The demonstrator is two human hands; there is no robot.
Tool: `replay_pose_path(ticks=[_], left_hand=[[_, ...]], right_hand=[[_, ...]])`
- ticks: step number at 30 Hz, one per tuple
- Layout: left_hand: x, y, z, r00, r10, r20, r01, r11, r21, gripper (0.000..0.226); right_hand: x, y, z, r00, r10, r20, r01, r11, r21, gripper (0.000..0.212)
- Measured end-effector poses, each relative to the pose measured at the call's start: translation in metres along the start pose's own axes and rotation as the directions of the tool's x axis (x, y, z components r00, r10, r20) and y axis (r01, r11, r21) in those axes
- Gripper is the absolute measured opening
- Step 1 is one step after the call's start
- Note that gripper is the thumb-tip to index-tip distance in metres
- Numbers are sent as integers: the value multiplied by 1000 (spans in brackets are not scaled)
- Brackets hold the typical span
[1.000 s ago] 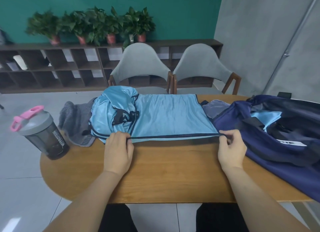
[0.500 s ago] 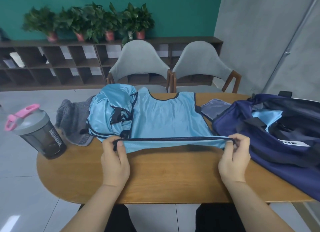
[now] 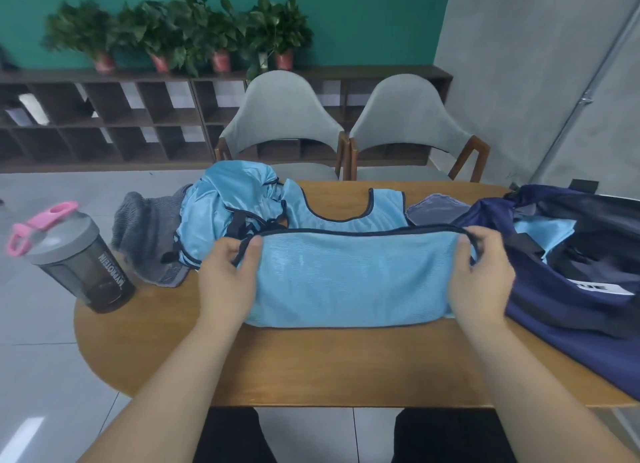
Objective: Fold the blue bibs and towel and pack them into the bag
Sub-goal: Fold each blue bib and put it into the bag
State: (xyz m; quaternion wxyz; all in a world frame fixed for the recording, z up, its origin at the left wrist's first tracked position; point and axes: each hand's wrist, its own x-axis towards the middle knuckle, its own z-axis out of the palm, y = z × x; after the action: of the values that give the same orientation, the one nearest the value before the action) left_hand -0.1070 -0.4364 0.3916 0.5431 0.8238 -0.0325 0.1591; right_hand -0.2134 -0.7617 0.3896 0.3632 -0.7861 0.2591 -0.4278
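head view: your left hand (image 3: 225, 279) and right hand (image 3: 481, 275) each pinch a hem corner of the light blue mesh bib (image 3: 349, 282) on the oval wooden table (image 3: 311, 365).
step: likely folding hem toward neckline.
next: lay it flat, edges even; the navy fabric bag (image 3: 571, 310) sits at your right.

Room notes from my head view. A teal painted back wall (image 3: 363, 19) meets a grey concrete-look side wall (image 3: 512, 64) on the right. I see a thin metal pipe (image 3: 588, 94) running diagonally up the grey wall. A long, low, dark-brown wooden cubby shelf (image 3: 104, 116) stands against the teal wall, with a row of leafy green plants in reddish pots (image 3: 180, 37) on top. Two grey padded chairs with brown wooden legs, one (image 3: 282, 116) beside the other (image 3: 405, 116), sit at the far edge of the oval brown wooden table (image 3: 311, 365). The floor is pale grey glossy tiles (image 3: 45, 341), with a bright glare patch (image 3: 24, 438) lower left.
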Motion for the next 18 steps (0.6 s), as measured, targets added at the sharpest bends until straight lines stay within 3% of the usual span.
replay_pose_path(ticks=[3, 6, 10, 12, 15, 18], left_hand=[[16, -15, 18, 944, -32, 329, 57, 996, -67, 52], [10, -43, 22, 853, 53, 520, -143, 980, 136, 44], [-20, -67, 10, 883, 294, 365, -434, 809, 397, 26], [-37, -67, 3, 871, 367, 327, -490, 700, 520, 25], [-47, -56, -7, 877, 338, 343, -481, 615, 625, 28], [-35, -38, -15, 906, 251, 341, -416, 682, 602, 25]], right_hand=[[11, 18, 24, 947, 61, 314, -31, 995, -99, 13], [2, 41, 33, 886, 119, 448, 16, 958, -286, 13], [-18, 46, 21, 929, 89, 359, 83, 896, -436, 17], [-26, 45, 14, 928, 101, 359, 89, 875, -476, 17], [-30, 42, 4, 895, 163, 415, 104, 829, -550, 16], [-25, 27, -3, 906, 129, 403, 157, 782, -604, 18]])
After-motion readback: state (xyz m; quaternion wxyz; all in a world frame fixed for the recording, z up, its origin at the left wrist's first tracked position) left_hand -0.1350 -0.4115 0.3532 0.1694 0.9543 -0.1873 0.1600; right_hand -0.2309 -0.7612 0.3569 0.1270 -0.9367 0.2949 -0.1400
